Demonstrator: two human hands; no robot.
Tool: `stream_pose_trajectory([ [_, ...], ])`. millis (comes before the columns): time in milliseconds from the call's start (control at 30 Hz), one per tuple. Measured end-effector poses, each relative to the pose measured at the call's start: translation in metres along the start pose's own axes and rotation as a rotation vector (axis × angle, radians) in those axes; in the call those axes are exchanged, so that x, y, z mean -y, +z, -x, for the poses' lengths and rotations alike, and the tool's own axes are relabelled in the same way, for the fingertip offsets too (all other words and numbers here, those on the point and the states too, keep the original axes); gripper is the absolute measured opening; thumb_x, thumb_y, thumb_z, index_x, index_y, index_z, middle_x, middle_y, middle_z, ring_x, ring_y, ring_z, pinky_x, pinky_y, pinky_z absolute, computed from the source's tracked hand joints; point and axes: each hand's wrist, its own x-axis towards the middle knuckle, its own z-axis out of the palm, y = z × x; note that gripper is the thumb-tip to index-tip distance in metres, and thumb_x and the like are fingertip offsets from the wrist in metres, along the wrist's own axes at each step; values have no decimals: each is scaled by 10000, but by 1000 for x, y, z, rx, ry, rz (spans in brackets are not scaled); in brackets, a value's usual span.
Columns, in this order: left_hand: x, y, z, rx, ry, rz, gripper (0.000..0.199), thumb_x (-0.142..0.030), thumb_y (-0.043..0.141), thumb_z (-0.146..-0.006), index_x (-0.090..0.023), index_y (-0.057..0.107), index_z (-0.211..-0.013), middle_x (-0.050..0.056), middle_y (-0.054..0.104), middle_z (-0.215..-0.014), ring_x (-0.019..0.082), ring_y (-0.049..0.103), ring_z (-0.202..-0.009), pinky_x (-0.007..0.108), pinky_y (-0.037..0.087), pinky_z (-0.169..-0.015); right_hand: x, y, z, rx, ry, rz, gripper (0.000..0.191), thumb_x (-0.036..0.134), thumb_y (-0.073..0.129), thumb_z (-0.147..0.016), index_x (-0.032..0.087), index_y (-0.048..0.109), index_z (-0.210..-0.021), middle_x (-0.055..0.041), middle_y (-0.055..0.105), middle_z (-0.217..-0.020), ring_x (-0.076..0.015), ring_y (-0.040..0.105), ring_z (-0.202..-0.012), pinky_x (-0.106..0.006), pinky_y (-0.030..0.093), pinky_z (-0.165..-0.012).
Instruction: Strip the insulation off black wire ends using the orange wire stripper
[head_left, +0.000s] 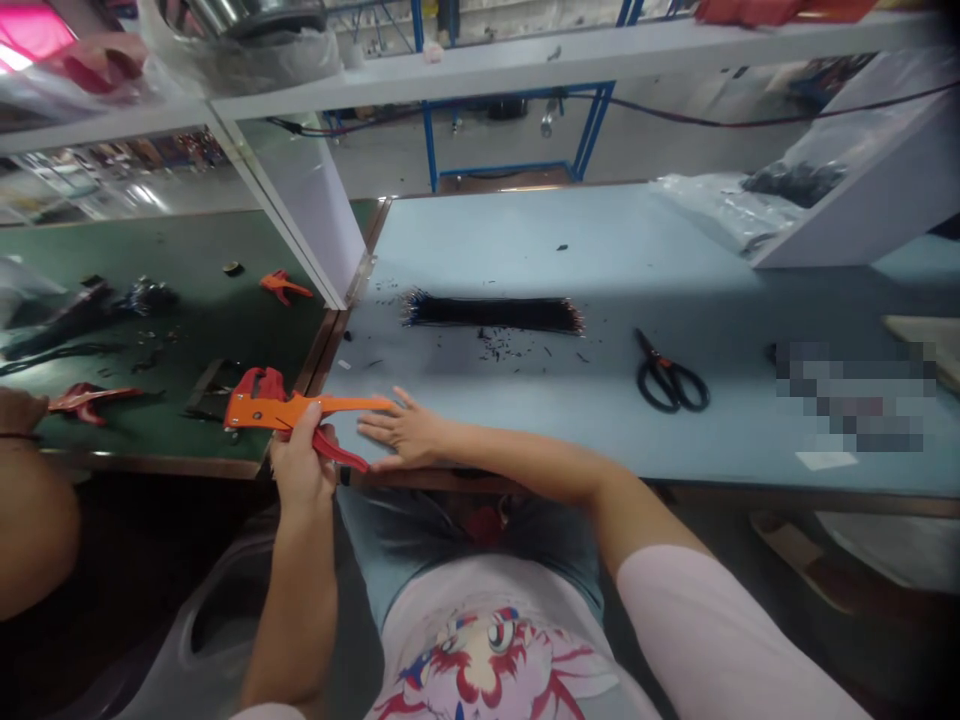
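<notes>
Our left grip (pixel 304 465) clenches the orange wire stripper (pixel 300 411) firmly by its handles, while our right grip (pixel 405 430) lies released, flat on the bench (pixel 480 240).

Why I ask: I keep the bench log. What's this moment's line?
left hand: grips orange wire stripper | right hand: flat on blue bench | nearby: black wire bundle; black-handled scissors

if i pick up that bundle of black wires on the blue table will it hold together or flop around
The bundle of black wires will probably sag and flop, since the strands look thin and their ends fan out. No tie shows along it, so strands may well slip apart. It should feel fairly light.
</notes>
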Motion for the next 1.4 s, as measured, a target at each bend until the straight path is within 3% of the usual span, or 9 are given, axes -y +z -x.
stream_pose_trajectory([
  [167,-3,-16,6,-23,2,6,335,-265,745,-522,-123,577,-775,3,643,-714,22,460,-445,139,300,-382,-64,-6,8,5,253,10,753,691,261,-839,204,351,-1406,-51,328,-1467,-333,93,-1392,-569,-14,-1096],
  [333,1,-25,8,-9,-18,-4,297,-249,736,-548,-138,553,-754,-10,643,-715,22,455,-419,146,323,-374,-116,-30,66,-35,520,88,783,660,314,-837,113,370,-1394,-125,340,-1452,-380,76,-1382,-590,-39,-1079],
  [533,21,-17,7,67,-100,-4,339,-232,746,-547,-160,552,-816,-56,593,-661,20,448,-421,139,323,-379,-75,-46,142,-63,381,130,722,607,389,-845,174,323,-1420,-83,279,-1484,-357,79,-1388,-581,6,-1085],
  [667,34,6,8,148,-180,-42,330,-244,750,-537,-142,572,-795,-51,584,-639,28,470,-451,138,356,-406,-54,-47,168,42,267,48,675,601,367,-865,241,290,-1431,-44,325,-1468,-340,128,-1385,-584,55,-1083],
  [867,43,56,3,316,-241,-42,327,-295,762,-529,-123,597,-753,-58,552,-584,10,386,-392,142,309,-376,-118,-66,179,14,454,155,615,590,363,-878,273,344,-1406,-31,315,-1473,-360,89,-1385,-590,44,-1074],
  [1000,54,108,-8,404,-206,-24,334,-331,749,-562,-111,624,-780,-42,544,-592,29,423,-439,152,318,-407,-152,-72,169,-45,395,188,581,552,453,-844,255,452,-1344,-47,365,-1448,-350,129,-1374,-563,71,-1079],
  [1100,68,148,-18,457,-169,-48,328,-353,744,-566,-112,622,-752,-34,543,-601,58,474,-513,174,365,-483,-160,-74,163,-297,459,76,465,501,477,-833,214,604,-1176,-87,506,-1324,-331,318,-1281,-532,192,-1056],
  [1267,92,175,-23,515,-137,-163,312,-376,743,-569,-111,654,-708,-4,583,-618,111,522,-599,231,412,-609,-141,-80,158,-659,713,-5,484,285,129,-945,133,412,-1308,-181,515,-1199,-293,458,-1146,-515,365,-945],
  [1400,102,162,-12,636,-73,-351,299,-396,698,-626,-114,671,-722,34,635,-668,162,567,-656,264,436,-657,-97,-68,141,-563,622,-156,745,526,539,-782,155,268,-1369,-178,434,-1297,-332,423,-1200,-504,376,-991],
])
